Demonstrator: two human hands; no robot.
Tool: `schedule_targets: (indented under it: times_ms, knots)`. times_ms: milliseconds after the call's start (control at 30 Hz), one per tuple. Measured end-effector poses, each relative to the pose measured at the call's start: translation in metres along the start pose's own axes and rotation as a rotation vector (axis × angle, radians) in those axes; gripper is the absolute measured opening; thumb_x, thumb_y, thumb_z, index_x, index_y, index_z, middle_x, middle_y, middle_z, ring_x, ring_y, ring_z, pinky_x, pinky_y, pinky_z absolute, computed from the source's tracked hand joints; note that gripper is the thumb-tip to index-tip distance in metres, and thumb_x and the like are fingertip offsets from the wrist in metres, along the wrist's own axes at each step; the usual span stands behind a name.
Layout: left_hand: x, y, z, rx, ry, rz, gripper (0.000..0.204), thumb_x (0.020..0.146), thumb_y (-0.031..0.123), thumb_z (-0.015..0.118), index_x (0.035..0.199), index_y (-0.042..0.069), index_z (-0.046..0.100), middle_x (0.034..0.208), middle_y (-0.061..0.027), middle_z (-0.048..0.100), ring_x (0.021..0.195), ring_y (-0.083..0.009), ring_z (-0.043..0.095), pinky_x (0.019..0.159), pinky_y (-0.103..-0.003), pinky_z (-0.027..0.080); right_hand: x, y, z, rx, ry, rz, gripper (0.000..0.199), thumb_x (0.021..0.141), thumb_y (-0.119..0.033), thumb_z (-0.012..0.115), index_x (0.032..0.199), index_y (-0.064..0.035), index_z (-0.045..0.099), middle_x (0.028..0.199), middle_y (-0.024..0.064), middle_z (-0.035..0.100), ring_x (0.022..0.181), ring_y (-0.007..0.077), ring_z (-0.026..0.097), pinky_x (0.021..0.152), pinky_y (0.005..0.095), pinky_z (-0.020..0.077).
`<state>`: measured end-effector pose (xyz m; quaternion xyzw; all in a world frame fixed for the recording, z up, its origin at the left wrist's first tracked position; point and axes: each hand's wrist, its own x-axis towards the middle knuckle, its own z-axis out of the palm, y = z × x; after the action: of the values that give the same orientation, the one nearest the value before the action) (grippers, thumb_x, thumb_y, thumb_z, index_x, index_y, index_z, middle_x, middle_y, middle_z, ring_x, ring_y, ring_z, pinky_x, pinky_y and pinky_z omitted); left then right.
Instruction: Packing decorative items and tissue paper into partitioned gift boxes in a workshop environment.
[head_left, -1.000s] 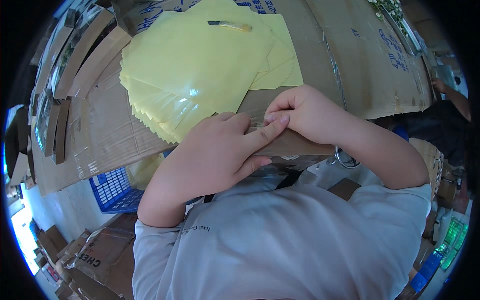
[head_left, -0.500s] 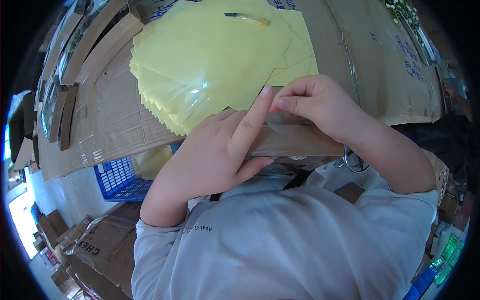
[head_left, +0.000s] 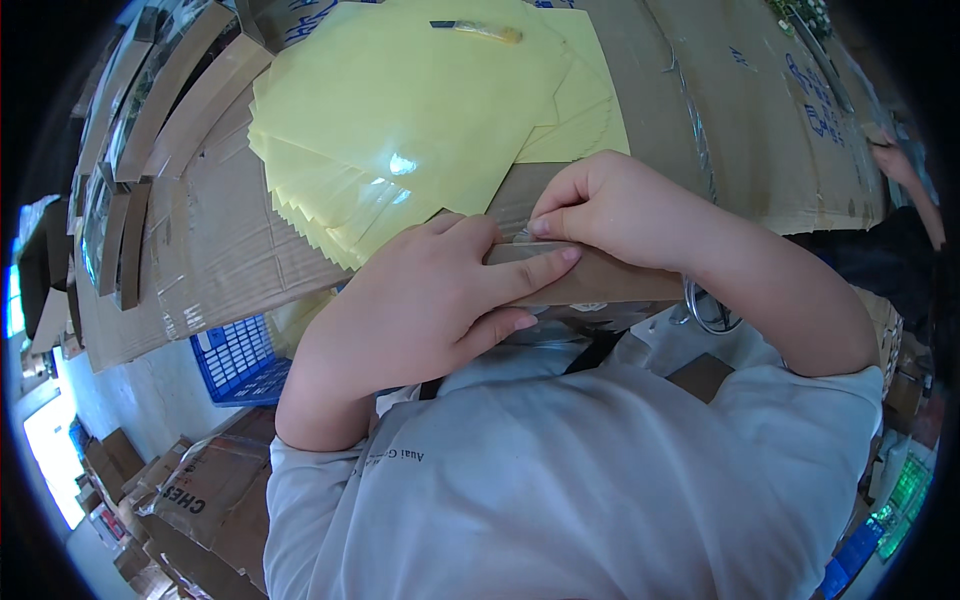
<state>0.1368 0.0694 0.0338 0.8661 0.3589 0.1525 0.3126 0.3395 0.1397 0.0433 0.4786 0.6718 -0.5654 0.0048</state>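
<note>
My left hand (head_left: pixel 435 285) lies over the near edge of a brown cardboard piece (head_left: pixel 600 283) at the table's front. Its index finger is stretched along the cardboard and the thumb rests below, on the near side; the other fingers curl over the far side, partly hidden. My right hand (head_left: pixel 615 212) pinches thumb and fingertips together just above the cardboard's rim, on a small bit of clear film (head_left: pixel 524 236). Beyond both hands is a fanned stack of glossy yellow sheets (head_left: pixel 400 110). A cutter knife (head_left: pixel 478 31) with a yellowish handle lies on the stack.
Cardboard covers the table (head_left: pixel 230 230). Long cardboard frames with clear fronts (head_left: pixel 150 110) stand at far left. A blue plastic basket (head_left: pixel 238 362) is below the left edge. A metal ring (head_left: pixel 712 308) hangs beside my right forearm. Another person's arm (head_left: pixel 905 180) shows at far right.
My right hand has come slightly left and down with the clear film, to the cardboard's rim. My left index finger, raised before, now lies on the cardboard.
</note>
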Motion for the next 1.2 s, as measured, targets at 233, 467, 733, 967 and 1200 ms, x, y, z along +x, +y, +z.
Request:
schedule_targets:
  times_ms: [233,467,733,967,1200]
  knots:
    - [-0.004,0.002,-0.002,-0.024,0.068,0.072,0.058,0.075,0.035,0.071,0.125,0.009,0.057,0.084,-0.0117,0.056,0.076,-0.0304,0.054,0.066,-0.038,0.045,0.014,0.024,0.009,-0.369,-0.328,0.074,0.023,0.078,-0.014,0.067,0.097,-0.0014,0.070,0.083,0.0122,0.070,0.076,0.0216,0.063,0.072,0.0364,0.0492]
    - [-0.080,-0.048,-0.018,-0.184,0.454,0.002,0.057,0.076,0.041,0.073,0.112,0.001,0.057,0.094,-0.0127,0.062,0.083,-0.0302,0.061,0.072,-0.038,0.047,0.029,0.005,-0.053,-0.156,0.302,-0.284,0.016,0.080,-0.012,0.067,0.091,-0.0012,0.068,0.083,0.0129,0.067,0.076,0.0223,0.064,0.069,0.0324,0.0499]
    - [-0.199,-0.102,-0.134,-0.985,1.689,-0.117,0.029,0.098,0.026,0.048,0.112,0.002,0.056,0.108,-0.0099,0.063,0.100,-0.0219,0.061,0.092,-0.038,0.048,0.067,0.108,-0.292,-1.156,1.402,0.304,0.057,0.088,-0.050,0.052,0.132,-0.0140,0.049,0.137,0.0156,0.045,0.123,0.0340,0.046,0.096,0.0494,0.0411]
    - [-0.174,-0.152,-0.192,-0.911,1.683,-0.636,0.024,0.093,0.026,0.055,0.100,0.004,0.060,0.092,-0.0071,0.064,0.079,-0.0196,0.063,0.071,-0.037,0.055,0.066,0.150,-0.286,-0.785,1.100,0.666,0.079,0.087,-0.061,0.047,0.148,-0.0176,0.024,0.154,0.0159,0.019,0.141,0.0361,0.019,0.111,0.0535,0.0216]
    - [-0.159,-0.204,-0.246,-0.735,1.564,-0.808,0.012,0.085,0.017,0.050,0.075,0.011,0.052,0.068,-0.0033,0.047,0.060,-0.0166,0.048,0.055,-0.034,0.046,-0.004,0.163,-0.206,-0.910,1.029,0.531,0.066,0.092,-0.047,0.049,0.145,-0.0124,0.032,0.150,0.0173,0.028,0.138,0.0373,0.026,0.111,0.0511,0.0225]
